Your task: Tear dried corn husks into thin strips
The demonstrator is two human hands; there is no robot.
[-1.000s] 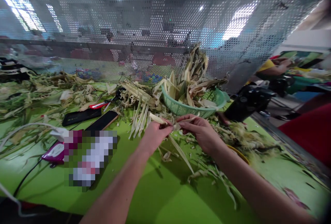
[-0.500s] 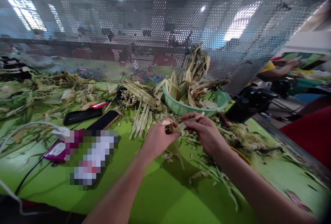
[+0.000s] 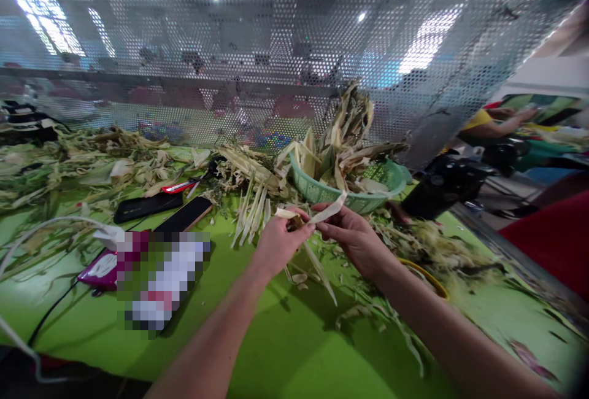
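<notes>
My left hand (image 3: 280, 240) and my right hand (image 3: 350, 234) meet over the green table (image 3: 285, 350), both pinched on a pale corn husk strip (image 3: 327, 210). One end of the strip curls up toward the basket; another long strip hangs down between my hands toward the table. Just behind my hands stands a green plastic basket (image 3: 317, 193) piled with dry husks. A row of cut husk strips (image 3: 252, 210) lies on the table left of the basket.
Two dark phones (image 3: 184, 216) and red-handled scissors (image 3: 178, 186) lie at the left, beside a purple device with cables. Loose husks cover the far left table. A perforated metal screen (image 3: 257, 61) stands behind. A black device (image 3: 437, 187) and other people are at right.
My hands have shifted slightly and worked the husk; the strip's end now curls up above my right fingers, and a long piece hangs down again.
</notes>
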